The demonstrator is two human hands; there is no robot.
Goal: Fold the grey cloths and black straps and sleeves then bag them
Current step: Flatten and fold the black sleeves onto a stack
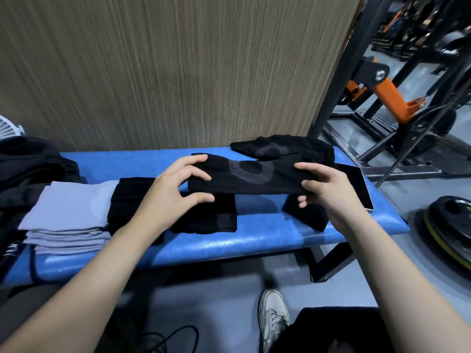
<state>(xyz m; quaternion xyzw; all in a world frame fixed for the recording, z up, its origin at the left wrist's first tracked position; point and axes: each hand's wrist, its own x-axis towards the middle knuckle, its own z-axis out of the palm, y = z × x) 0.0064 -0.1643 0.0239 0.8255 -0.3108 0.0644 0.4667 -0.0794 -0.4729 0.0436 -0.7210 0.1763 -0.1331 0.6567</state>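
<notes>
Left hand [178, 184]: the left end of a black sleeve [249, 175] is pinched, with the fingers curled over its top edge and the thumb set below it.
Right hand [323, 189]: the right end of the same sleeve is gripped, with the thumb laid on top and the fingers curled underneath.
Black sleeve: it is held flat and stretched between both hands, just above the bench, with a grey ring-shaped marking shown on its upper face.
Second sleeve [283, 147]: a black piece with a similar grey marking is left lying at the far right end of the bench, behind the held one.
Folded black pieces [204, 217]: these are laid on the bench below the left hand and forearm; whether they are straps or sleeves cannot be told.
Grey cloths [68, 212]: they are stacked folded near the left end of the bench, just beside the folded black pieces.
Blue bench [254, 238]: every item is carried on its padded top.
Tablet [356, 184]: it is laid flat at the right end of the bench, partly hidden by the right hand.
Black bag [28, 169]: dark fabric, seemingly a bag, is seen at the far left, beside the grey stack.
Weight plate [448, 225]: it is laid on the floor to the right of the bench.
</notes>
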